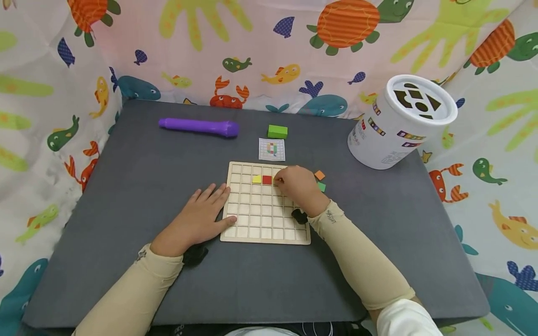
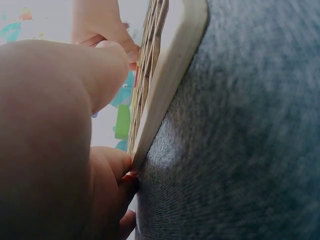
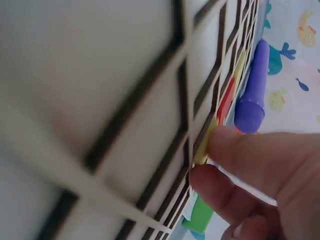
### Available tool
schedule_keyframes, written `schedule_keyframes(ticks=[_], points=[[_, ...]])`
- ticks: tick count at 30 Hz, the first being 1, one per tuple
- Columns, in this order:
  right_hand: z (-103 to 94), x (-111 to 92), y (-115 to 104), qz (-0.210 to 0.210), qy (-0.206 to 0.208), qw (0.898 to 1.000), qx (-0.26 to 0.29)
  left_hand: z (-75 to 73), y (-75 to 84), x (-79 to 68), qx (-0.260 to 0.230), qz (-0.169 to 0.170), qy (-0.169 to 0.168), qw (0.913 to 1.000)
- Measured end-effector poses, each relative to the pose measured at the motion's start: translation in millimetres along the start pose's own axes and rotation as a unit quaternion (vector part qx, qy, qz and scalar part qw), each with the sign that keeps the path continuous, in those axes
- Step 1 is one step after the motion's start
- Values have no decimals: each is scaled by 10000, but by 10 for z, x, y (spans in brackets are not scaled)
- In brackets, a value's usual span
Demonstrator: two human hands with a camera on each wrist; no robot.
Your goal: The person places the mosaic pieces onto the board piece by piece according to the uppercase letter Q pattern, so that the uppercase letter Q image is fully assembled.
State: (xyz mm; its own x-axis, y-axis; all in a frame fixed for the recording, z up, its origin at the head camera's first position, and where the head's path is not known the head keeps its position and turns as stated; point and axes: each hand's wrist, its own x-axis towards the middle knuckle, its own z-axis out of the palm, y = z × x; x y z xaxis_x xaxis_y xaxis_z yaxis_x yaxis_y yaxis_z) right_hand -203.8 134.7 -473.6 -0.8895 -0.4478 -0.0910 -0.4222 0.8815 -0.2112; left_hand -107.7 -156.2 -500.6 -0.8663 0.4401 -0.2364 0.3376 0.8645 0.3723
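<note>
A wooden grid board (image 1: pixel 254 232) lies on the grey table. In one of its upper rows sit a yellow tile (image 1: pixel 257 179) and, beside it, a red tile (image 1: pixel 266 180). My right hand (image 1: pixel 300 186) pinches another yellow tile (image 3: pixel 202 145) between thumb and finger at the cell right of the red one. With fingers spread, my left hand (image 1: pixel 197 219) rests at the board's left side, its thumb on the edge. Right of the board, partly behind my right hand, lie an orange tile (image 1: pixel 319 175) and a green tile (image 1: pixel 321 186).
Behind the board lie a small pattern card (image 1: pixel 272 150) and a green block (image 1: pixel 277 131). A purple toy microphone (image 1: pixel 197 126) lies at the back left. A white bucket (image 1: pixel 365 140) with shaped holes in its lid stands at the back right. Printed cloth (image 1: pixel 252 28) hangs around the table.
</note>
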Motion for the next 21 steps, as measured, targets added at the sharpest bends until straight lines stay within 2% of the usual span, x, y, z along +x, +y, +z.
schedule_keyframes(ticks=[5,8,13,17,21], points=[[-79,-67,49,-10,-310,9995,104,-10,13,-5,-20,22,0,10000],[-210,-193,165,312,-373,9987,172,-11,30,-5,-42,59,11,10000],[-386,-440,492,1020,-83,9940,387,-4,44,3,-15,122,65,9999],[-373,-613,734,1310,-79,9897,569,8,36,6,-40,128,108,9999],[-256,-732,883,1216,-185,9912,496,31,3,0,-74,79,82,9999]])
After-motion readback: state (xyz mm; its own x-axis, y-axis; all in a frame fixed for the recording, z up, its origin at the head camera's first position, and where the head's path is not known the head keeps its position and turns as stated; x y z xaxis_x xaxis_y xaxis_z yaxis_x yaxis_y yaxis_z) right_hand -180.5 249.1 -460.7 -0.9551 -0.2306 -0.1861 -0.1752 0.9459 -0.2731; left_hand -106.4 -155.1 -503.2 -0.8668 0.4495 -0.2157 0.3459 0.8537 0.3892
